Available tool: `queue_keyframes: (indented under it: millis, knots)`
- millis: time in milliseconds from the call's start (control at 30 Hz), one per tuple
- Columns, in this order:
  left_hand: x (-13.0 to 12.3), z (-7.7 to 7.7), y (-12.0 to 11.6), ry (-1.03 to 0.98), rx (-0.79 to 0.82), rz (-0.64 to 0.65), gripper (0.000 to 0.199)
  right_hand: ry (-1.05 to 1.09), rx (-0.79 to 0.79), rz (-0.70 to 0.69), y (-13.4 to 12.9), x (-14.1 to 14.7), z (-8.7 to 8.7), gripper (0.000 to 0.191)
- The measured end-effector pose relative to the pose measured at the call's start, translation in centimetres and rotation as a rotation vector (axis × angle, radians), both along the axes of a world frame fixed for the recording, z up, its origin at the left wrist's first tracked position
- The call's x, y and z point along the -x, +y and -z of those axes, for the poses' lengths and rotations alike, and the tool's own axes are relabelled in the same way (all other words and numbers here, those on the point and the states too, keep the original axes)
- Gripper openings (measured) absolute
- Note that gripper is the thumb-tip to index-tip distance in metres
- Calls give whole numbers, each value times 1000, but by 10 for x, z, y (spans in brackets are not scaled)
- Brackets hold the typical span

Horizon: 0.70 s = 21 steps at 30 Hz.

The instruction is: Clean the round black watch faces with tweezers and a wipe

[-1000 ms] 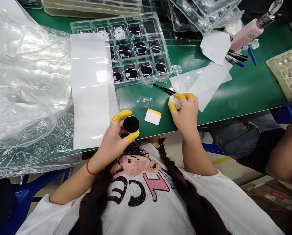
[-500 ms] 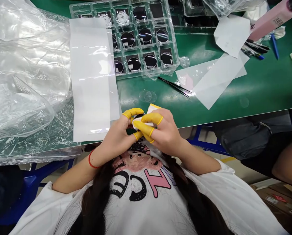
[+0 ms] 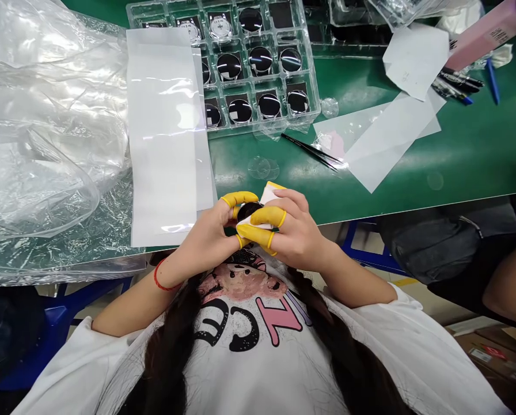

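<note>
Your left hand (image 3: 210, 230) has its grip closed about the rim of the round black disc (image 3: 246, 212), held at the near edge of the bench (image 3: 478, 155); your right hand (image 3: 296, 230) pinches a white cloth (image 3: 262, 226) over the disc's near right part. To handle this well, bear only on the rim with your left fingertips, so the dark face takes no prints, and let the cloth, not a bare knuckle, meet it. Light, even pressure should suit so smooth a face. Mind the white card (image 3: 270, 191) just beyond your right fingers: a careless turn could knock it against the disc.
</note>
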<state>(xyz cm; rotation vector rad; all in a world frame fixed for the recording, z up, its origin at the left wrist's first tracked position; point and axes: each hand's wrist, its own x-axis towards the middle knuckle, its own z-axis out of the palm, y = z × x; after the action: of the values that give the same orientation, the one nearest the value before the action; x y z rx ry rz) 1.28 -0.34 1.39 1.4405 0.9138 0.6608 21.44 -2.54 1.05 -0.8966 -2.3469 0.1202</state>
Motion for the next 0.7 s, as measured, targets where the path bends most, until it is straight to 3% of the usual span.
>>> queue_keyframes:
  millis: [200, 433, 600, 700]
  knots:
    - [5, -5, 2, -76, 72, -20, 50, 98, -119, 7, -2, -18, 6, 26]
    - [9, -8, -2, -42, 43, -15, 49, 190, 20, 253, 8, -24, 1, 25]
    - [6, -8, 0, -73, 30, -7, 49, 147, 10, 141, 9, -10, -6, 25]
    - [13, -16, 5, -64, -25, -186, 52, 109, 52, 131, 6, -6, 0, 29]
